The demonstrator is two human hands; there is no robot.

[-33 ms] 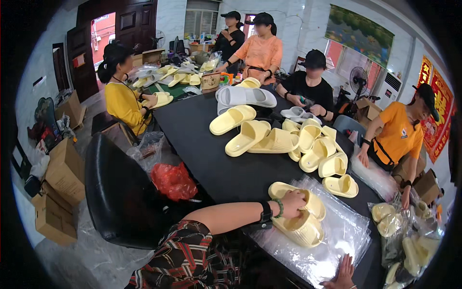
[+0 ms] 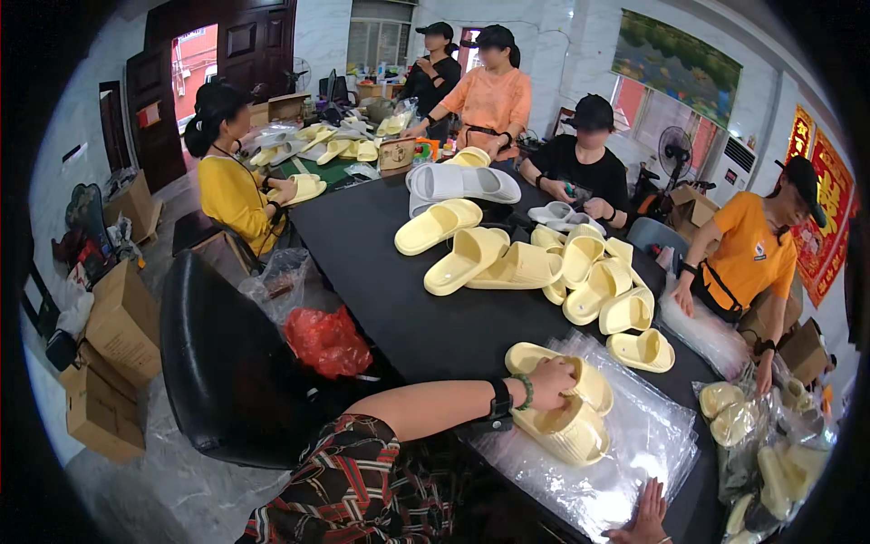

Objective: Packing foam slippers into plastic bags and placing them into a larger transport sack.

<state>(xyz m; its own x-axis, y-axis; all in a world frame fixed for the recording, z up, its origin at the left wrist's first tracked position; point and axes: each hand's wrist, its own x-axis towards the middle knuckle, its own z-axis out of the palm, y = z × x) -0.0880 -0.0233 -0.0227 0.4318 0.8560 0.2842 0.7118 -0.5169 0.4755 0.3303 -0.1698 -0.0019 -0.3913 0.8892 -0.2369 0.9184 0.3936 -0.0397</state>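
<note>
A pair of pale yellow slippers lies side by side on a stack of clear plastic bags near the table's front edge. My left hand, with a green bead bracelet and a black wristband, is closed on the pair, its fingertips partly hidden at the straps. Lower right, my right hand rests with fingers spread on the bags' near edge, holding nothing. Just beyond the bags lies a loose yellow slipper.
More yellow slippers and grey slippers cover the black table. Bagged slippers fill the right edge. A black chair and a red plastic bag are at left. Several co-workers stand or sit around.
</note>
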